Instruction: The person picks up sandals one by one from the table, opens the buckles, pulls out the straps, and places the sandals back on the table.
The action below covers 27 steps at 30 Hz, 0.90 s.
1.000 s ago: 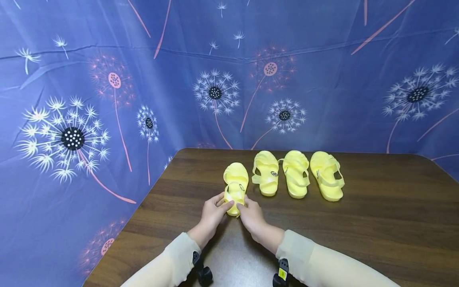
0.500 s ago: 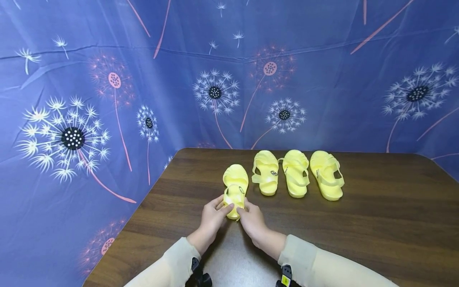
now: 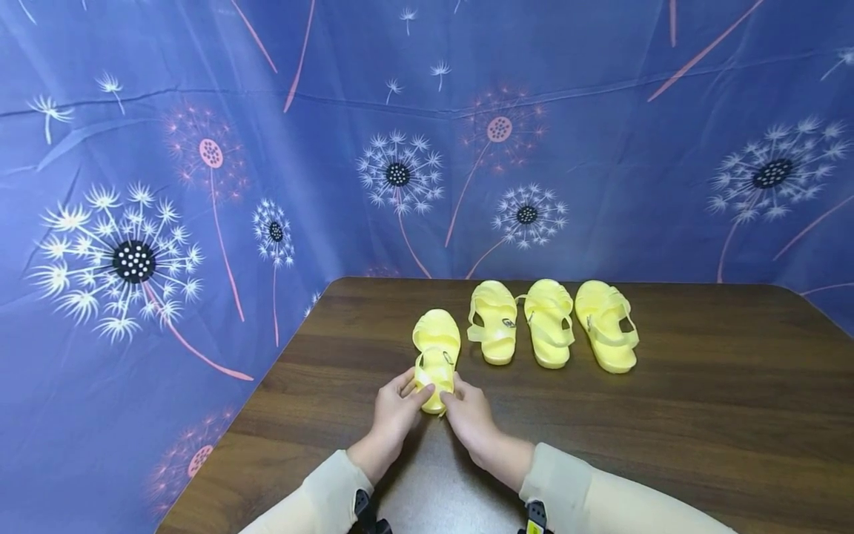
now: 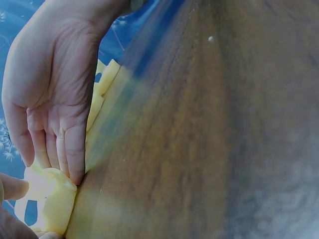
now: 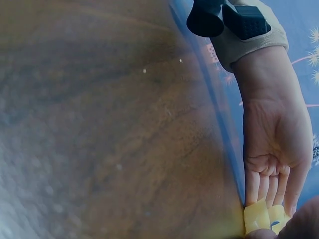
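A yellow strappy sandal [image 3: 437, 341] lies on the brown table, toe pointing away from me. My left hand [image 3: 394, 411] grips its heel end from the left, thumb on top. From the right, my right hand [image 3: 472, 419] holds the same end, its thumb also on the upper side. The left wrist view shows the sandal's heel strap [image 4: 57, 204] between both hands; the right hand's palm faces that camera. In the right wrist view only a bit of the sandal [image 5: 256, 216] shows at the bottom edge. Fingers under the sides are partly hidden.
Three more yellow sandals stand in a row at the back: one close by on the right [image 3: 494, 322], a middle one [image 3: 549, 324] and a slightly tilted one [image 3: 607, 326]. Behind the wooden table [image 3: 700, 415] hangs a blue dandelion-print cloth [image 3: 600, 148].
The sandal between my hands has slid slightly toward me, and both hands have come back with it. The other sandals have stayed in place.
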Tool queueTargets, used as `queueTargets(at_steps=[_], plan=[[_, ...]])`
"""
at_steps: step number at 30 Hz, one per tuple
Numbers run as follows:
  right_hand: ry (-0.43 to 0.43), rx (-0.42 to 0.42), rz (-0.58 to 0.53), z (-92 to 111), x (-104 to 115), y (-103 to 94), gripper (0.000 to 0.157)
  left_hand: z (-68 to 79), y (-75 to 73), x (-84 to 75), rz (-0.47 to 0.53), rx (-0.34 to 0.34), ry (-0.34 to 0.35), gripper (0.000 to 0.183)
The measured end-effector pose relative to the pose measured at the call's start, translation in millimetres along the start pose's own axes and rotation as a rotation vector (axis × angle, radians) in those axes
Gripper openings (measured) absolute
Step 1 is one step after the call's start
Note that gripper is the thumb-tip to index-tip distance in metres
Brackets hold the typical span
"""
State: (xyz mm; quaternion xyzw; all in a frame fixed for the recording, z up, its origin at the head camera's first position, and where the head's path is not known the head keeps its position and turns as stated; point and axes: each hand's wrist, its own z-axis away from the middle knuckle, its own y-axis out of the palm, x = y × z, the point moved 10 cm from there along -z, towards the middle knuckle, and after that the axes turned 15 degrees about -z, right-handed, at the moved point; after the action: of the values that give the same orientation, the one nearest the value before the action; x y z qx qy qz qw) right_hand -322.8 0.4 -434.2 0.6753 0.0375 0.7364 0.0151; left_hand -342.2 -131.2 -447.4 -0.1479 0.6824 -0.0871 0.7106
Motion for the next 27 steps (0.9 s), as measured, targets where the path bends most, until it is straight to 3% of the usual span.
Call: queueTargets(at_steps=[7, 17, 27], plan=[[0.005, 0.025, -0.043, 1.2, -1.7, 1.1, 0.054, 4.0, -1.0, 2.1, 0.009, 0.028, -0.004, 0.059], [0.038, 0.075, -0.196, 2.5, -5.3, 3.9, 0.059, 4.3, 1.4, 4.4, 0.056, 0.076, -0.008, 0.062], [0.024, 0.095, -0.163, 2.3, -5.7, 2.3, 0.06, 3.0, -0.7, 2.6, 0.093, 0.132, -0.006, 0.06]])
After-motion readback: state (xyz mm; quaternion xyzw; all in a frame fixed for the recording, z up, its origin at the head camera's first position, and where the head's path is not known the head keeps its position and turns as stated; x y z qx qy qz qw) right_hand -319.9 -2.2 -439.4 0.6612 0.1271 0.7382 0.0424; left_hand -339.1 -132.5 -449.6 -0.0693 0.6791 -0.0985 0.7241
